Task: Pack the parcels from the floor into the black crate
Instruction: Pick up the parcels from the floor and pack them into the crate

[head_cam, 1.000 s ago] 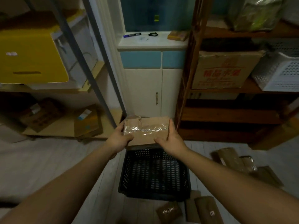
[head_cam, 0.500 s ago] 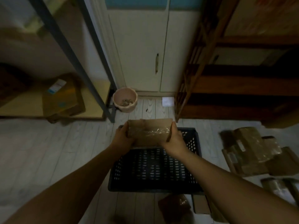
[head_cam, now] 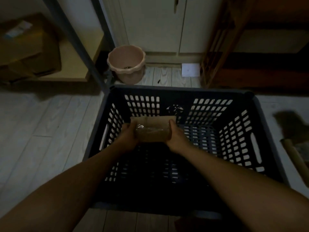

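A brown parcel (head_cam: pixel 153 129) wrapped with clear tape sits low inside the black crate (head_cam: pixel 180 92), toward its far left corner. My left hand (head_cam: pixel 128 133) grips the parcel's left end and my right hand (head_cam: pixel 175 136) grips its right end. The crate is a perforated plastic box on the pale wooden floor, and its bottom looks dark with nothing else visible in it. Whether the parcel touches the crate floor I cannot tell. More brown parcels (head_cam: pixel 291 148) lie on the floor at the right edge.
A pink pot (head_cam: pixel 126 64) stands just beyond the crate's far left corner. A metal shelf post (head_cam: pixel 78 47) and a low shelf with a cardboard box (head_cam: pixel 28 47) are on the left. A wooden shelf unit (head_cam: pixel 250 64) is on the right, white cabinet doors (head_cam: pixel 150 24) behind.
Both hands lowered the parcel from above the crate's far rim down into the crate. The view tilted down and moved closer to the crate.
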